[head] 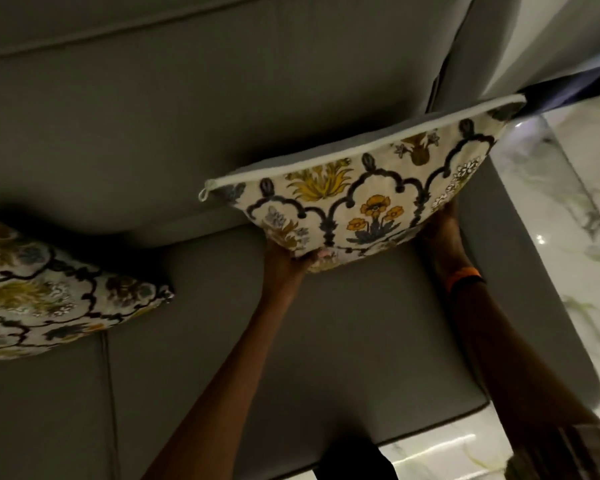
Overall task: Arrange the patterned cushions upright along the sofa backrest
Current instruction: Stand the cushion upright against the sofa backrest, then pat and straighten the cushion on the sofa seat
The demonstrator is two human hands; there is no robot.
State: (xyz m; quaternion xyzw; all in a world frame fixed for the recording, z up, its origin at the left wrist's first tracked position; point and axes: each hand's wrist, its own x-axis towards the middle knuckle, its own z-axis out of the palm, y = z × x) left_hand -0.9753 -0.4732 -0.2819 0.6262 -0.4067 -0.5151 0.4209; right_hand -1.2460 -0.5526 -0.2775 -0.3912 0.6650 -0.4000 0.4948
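I take the grey fabric sofa backrest [125, 133] as my landmark. The cream cushion printed with yellow and orange flowers inside dark scalloped arches [368, 199] is up in both my hands, lifted clear of the grey seat cushion [326, 341] and hanging just in front of the backrest's lower right part, near the sofa's right end. Its long white-piped zip edge runs roughly parallel to the backrest but tilts, the right corner higher and closer to the backrest than the left. The printed face looks toward me and the plain grey back faces the backrest.

My left hand [288, 258] is clenched on the cushion's bottom left corner, fingers curled into the fabric. My right hand [440, 230] grasps the bottom right, mostly hidden behind the print; the orange band on that wrist [465, 275] shows below it. Both hands sit under the cushion, so it lies ahead of and above them, between me and the backrest.

I judge the coming move as a short push forward and down, levelling the left corner so the base sits in the crease.

A second cushion of the same floral print [49, 292] lies slumped on the seat, well to the left along the backrest, not yet upright.
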